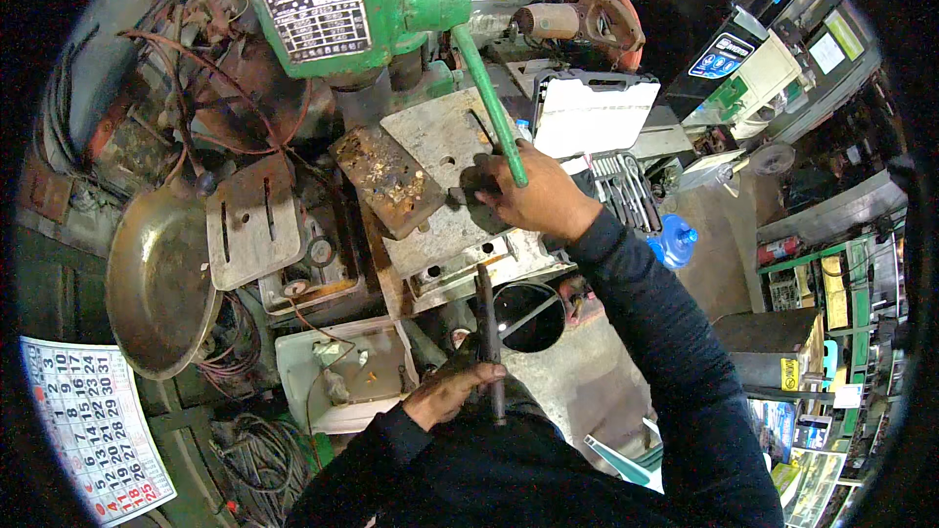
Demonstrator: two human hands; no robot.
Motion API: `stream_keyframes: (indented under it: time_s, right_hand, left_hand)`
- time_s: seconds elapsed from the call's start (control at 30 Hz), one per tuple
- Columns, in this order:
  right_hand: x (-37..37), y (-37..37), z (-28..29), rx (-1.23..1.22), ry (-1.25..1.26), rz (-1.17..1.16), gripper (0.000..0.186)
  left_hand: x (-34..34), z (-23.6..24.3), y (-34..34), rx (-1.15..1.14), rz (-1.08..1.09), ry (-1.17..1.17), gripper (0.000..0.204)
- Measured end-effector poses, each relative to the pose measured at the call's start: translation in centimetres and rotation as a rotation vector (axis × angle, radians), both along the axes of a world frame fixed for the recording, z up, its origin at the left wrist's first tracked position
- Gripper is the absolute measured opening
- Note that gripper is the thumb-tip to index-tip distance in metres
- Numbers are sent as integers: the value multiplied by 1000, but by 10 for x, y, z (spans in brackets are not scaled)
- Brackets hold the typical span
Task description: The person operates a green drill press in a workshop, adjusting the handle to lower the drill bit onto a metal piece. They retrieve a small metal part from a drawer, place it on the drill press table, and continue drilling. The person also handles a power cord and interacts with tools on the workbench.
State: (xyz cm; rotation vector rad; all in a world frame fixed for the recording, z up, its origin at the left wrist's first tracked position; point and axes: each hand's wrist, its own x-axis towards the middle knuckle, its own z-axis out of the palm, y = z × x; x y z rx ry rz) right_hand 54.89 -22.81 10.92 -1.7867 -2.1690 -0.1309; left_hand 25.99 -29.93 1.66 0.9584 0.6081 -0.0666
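Observation:
My left hand (452, 393), low in the middle, is closed around a dark metal rod (488, 332) that stands nearly upright and has a narrower upper end. My right hand (536, 194) reaches over the grey metal table plate (430, 127) of a green drill press (391, 29). Its fingers bend in close above the plate; whatever they may pinch is hidden. The press's green lever (486, 98) passes in front of this hand, its lower end over the knuckles. Left of those fingers, a rusty metal block (386, 181) sits on the plate, with metal chips on top.
An opened white tool case (597, 115) with wrenches (626, 191) lies beyond my right forearm. To the left are a slotted plate (256, 225), a large round pan (156, 284) and a white tray (342, 372) with scraps. A dark round container (528, 318) stands below the plate.

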Motion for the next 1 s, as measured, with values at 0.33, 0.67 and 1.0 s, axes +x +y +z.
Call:
stream_keyframes:
  time_s: [0.33,0.67,1.0]
  right_hand:
    - [-28,-4,1,-265,91,-254,45]
    - [-37,-14,6,-354,340,-388,49]
    - [-33,-12,-5,-311,337,-362,45]
  left_hand:
    - [0,-10,3,194,-7,-108,97]
    - [-5,14,5,232,-6,-152,102]
    - [7,13,2,148,60,-167,110]
